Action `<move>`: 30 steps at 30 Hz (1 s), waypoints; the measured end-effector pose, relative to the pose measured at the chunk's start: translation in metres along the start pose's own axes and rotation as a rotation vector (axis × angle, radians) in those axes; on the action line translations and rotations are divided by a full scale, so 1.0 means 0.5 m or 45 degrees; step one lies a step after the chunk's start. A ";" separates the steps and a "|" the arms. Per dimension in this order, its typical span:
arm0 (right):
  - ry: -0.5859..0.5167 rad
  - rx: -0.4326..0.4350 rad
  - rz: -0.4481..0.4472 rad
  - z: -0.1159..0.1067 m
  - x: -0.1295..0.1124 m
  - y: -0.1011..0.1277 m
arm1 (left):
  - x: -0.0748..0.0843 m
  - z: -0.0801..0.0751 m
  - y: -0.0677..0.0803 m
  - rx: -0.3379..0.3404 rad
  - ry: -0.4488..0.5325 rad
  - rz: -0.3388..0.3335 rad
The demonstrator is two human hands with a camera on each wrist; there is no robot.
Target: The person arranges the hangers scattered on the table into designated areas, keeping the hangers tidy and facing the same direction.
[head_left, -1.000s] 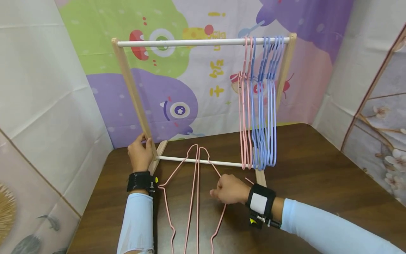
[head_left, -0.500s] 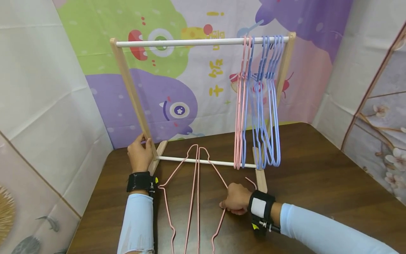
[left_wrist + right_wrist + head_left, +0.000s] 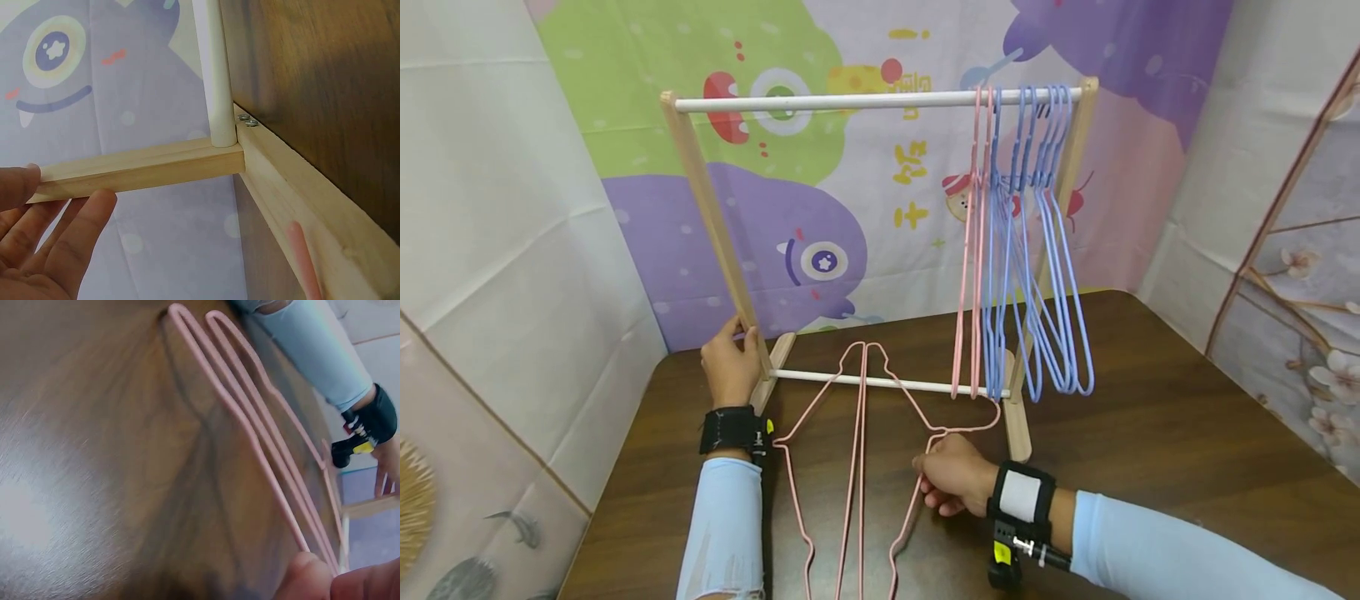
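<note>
A wooden rack with a white top rod point(image 3: 850, 101) stands on the brown table point(image 3: 1150, 433). My left hand point(image 3: 730, 367) grips the rack's left post point(image 3: 144, 165) low down, thumb on one side and fingers point(image 3: 75, 244) on the other. Two pink wire hangers point(image 3: 857, 467) lie flat under the lower rod point(image 3: 880, 382). My right hand point(image 3: 951, 483) pinches the right one near its neck, and its hook point(image 3: 988, 417) curls toward the rack's right foot. In the right wrist view my fingertips point(image 3: 312, 575) sit on the pink wires point(image 3: 250, 425).
Two pink hangers point(image 3: 972, 250) and several blue ones point(image 3: 1037, 250) hang at the right end of the top rod, swung out to the right. Cloth walls with a cartoon print close in the back and sides. The rack's right foot point(image 3: 1017, 421) is beside my right hand.
My right hand shifted slightly toward me and now pinches the pink hanger, whose hook has turned up toward the rack foot. The hanging hangers swung to the right. The left hand stayed.
</note>
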State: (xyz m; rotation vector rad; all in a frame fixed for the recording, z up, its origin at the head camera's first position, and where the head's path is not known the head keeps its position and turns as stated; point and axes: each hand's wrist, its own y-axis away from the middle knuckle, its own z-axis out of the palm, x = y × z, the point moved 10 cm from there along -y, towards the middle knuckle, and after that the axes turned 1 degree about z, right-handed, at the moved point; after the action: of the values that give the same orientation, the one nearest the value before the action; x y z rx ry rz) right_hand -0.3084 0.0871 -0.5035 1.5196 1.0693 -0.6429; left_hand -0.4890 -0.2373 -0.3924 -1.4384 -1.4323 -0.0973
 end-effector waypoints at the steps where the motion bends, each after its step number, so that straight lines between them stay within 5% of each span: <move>1: -0.006 -0.007 -0.005 0.003 -0.005 0.003 | -0.001 -0.001 0.000 0.001 0.004 0.000; 18: -0.128 -0.187 -0.296 0.044 -0.139 0.047 | 0.002 -0.003 -0.001 0.007 -0.010 0.036; 30: -0.128 -0.155 -0.398 0.054 -0.200 0.063 | -0.002 -0.001 -0.003 0.006 -0.015 0.042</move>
State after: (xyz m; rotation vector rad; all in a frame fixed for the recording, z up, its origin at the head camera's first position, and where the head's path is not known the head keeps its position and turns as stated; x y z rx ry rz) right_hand -0.3208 0.0339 -0.4101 1.2128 1.2569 -0.8440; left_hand -0.4900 -0.2388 -0.3917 -1.4599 -1.4175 -0.0644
